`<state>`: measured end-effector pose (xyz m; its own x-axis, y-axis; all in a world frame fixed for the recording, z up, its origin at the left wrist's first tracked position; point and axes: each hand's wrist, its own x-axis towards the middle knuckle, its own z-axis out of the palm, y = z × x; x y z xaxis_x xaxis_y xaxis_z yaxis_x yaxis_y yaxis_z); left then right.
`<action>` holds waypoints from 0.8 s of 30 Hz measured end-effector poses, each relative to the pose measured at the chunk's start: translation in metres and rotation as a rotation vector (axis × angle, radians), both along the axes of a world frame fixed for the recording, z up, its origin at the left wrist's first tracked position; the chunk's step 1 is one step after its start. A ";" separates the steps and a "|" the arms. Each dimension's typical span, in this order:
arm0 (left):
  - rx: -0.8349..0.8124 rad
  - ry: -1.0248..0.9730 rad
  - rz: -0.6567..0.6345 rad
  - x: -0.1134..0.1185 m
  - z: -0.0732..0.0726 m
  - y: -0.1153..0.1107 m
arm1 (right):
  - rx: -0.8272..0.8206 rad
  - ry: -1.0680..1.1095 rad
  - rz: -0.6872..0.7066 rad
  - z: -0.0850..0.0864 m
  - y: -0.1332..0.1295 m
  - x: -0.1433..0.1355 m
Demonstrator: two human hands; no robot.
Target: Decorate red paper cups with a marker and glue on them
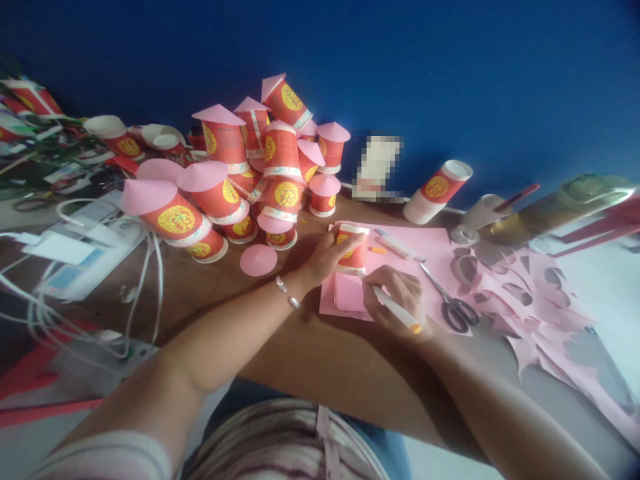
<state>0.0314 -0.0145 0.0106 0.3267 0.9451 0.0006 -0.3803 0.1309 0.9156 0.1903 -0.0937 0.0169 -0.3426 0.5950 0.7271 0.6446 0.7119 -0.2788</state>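
Note:
My left hand [327, 257] is wrapped round a red paper cup [353, 248] with a yellow emblem, which stands upside down or upright, I cannot tell which, on pink paper [425, 250]. In my right hand [397, 297] is a white pen [397, 311] with an orange end, its tip side close to the cup's lower rim. Just below the cup lies a small stack of pink paper [349, 293], partly covered by my right hand. Scissors [457, 313] with dark handles and a capped marker [395, 245] rest on the sheet.
Many red cups with pink cone tops [220, 133] are piled at the back left. A pink disc [259, 260] lies nearby. Pink offcuts [530, 293] spread at the right, near a tape roll [465, 235]. A power strip [90, 260] with white cables is at the left.

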 end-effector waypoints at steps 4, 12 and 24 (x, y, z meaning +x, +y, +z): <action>-0.001 -0.006 -0.001 0.001 0.000 0.000 | 0.009 -0.010 -0.021 0.000 0.000 0.000; 0.003 0.011 -0.011 0.000 0.000 0.000 | 0.016 -0.016 -0.024 0.003 0.000 0.000; 0.028 0.043 -0.017 0.001 -0.004 0.001 | 0.038 -0.010 -0.010 0.004 0.002 -0.001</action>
